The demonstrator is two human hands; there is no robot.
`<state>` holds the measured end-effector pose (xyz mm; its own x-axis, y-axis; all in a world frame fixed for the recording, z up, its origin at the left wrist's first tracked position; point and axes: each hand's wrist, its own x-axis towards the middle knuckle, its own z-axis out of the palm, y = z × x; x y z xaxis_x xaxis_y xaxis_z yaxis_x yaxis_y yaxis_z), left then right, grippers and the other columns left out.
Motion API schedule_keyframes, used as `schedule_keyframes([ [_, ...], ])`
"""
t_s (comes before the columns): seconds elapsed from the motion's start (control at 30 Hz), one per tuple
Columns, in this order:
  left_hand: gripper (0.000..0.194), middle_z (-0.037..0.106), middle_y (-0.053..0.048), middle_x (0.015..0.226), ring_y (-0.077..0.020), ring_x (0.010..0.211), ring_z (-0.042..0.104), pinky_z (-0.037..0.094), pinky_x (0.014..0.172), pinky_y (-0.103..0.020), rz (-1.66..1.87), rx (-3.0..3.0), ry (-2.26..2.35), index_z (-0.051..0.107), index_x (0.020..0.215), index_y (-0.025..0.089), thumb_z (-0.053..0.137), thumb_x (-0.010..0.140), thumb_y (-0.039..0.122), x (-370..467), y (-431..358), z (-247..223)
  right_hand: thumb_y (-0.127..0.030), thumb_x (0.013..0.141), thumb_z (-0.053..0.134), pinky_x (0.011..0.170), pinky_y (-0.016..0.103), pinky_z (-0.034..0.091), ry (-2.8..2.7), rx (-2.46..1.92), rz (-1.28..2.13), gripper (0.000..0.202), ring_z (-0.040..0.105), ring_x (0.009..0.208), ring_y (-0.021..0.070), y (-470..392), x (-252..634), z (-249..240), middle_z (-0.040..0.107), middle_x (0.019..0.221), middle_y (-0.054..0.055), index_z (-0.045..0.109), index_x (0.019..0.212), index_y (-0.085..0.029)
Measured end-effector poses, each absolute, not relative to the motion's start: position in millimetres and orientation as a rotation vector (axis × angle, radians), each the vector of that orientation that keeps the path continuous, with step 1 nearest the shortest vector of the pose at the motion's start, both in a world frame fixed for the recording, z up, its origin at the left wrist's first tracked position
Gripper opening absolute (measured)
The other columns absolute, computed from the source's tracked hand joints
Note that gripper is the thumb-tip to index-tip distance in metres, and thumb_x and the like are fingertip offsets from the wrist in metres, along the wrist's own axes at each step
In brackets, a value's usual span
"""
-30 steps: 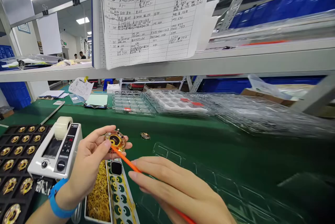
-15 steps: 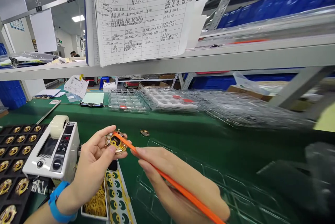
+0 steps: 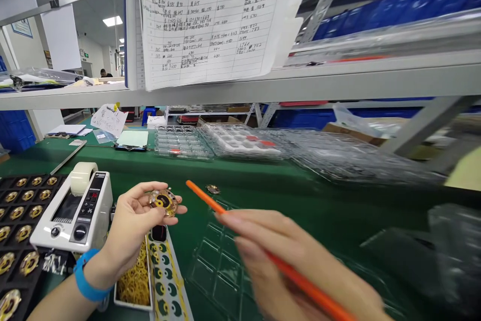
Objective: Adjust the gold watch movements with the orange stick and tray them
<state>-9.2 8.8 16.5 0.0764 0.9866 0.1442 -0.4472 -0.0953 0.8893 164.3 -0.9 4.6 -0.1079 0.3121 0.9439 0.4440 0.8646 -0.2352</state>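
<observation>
Between the thumb and fingers of my left hand [image 3: 131, 226] is a round gold watch movement [image 3: 164, 203], its face with a dark centre and a yellow patch turned toward me. My right hand [image 3: 289, 251] is closed around a thin orange stick [image 3: 206, 197], held like a pen. The stick's tip is apart from the movement, to its right. Another small round metal part [image 3: 213, 189] lies on the green mat behind the stick. Below my left hand are a sheet of green and yellow die-cut stickers [image 3: 165, 271] and a white box [image 3: 116, 298] of yellow strips.
A white tape dispenser [image 3: 92, 206] stands left of my left hand, beside a black tray [image 3: 28, 211] of gold movements. Clear plastic trays [image 3: 221, 256] lie under my right hand, with more stacked [image 3: 240, 140] at the back. A shelf [image 3: 225, 91] with handwritten sheets [image 3: 210, 25] crosses above.
The orange stick's tip has come off the movement and moved right, along with my right hand, which is also nearer to me. My left hand still holds the movement in about the same place.
</observation>
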Motion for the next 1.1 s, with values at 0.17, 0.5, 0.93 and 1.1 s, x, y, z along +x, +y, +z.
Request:
schedule_keyframes([
  [0.17,0.02,0.079,-0.003,0.087,-0.0196,0.081,0.077,0.06,0.064,-0.019,1.385,1.075,0.708,0.072,0.093,0.018,0.074,0.074,0.01,-6.4,2.6,17.9,-0.021,0.099,0.042,0.07,0.034,0.052,-1.477,-0.623,0.11,0.03,0.065,0.087,0.0208,-1.3,172.9,5.7,0.068,0.093,0.004,0.071,0.097,-0.024],
  [0.5,0.011,0.074,-0.003,0.068,-0.0177,0.061,0.074,0.05,0.044,-0.016,1.445,1.232,0.854,0.065,0.075,0.016,0.073,0.071,0.009,-2.8,2.0,16.0,-0.014,0.099,0.041,0.053,0.028,0.048,-1.615,-0.608,-0.011,0.019,0.06,0.067,0.0163,-2.8,157.2,1.0,0.062,0.079,0.005,0.059,0.097,-0.021],
  [0.93,0.032,0.079,-0.004,0.101,-0.0181,0.089,0.075,0.061,0.073,-0.02,1.669,1.715,1.045,0.073,0.104,0.021,0.06,0.08,0.004,3.1,-9.7,2.6,-0.001,0.087,0.06,0.056,0.021,0.05,-1.706,-0.665,-0.378,0.017,0.065,0.066,0.0129,7.9,133.0,-9.4,0.067,0.078,0.006,0.061,0.098,-0.014],
  [1.1,0.049,0.072,-0.006,0.123,-0.021,0.108,0.07,0.06,0.088,-0.024,1.614,1.868,1.046,0.066,0.125,0.023,0.055,0.082,0.0,4.7,-10.4,-11.2,-0.006,0.089,0.059,0.053,0.02,0.048,-1.653,-0.751,-0.148,0.014,0.063,0.064,0.0106,8.7,132.4,-7.3,0.065,0.078,0.001,0.061,0.091,-0.019],
])
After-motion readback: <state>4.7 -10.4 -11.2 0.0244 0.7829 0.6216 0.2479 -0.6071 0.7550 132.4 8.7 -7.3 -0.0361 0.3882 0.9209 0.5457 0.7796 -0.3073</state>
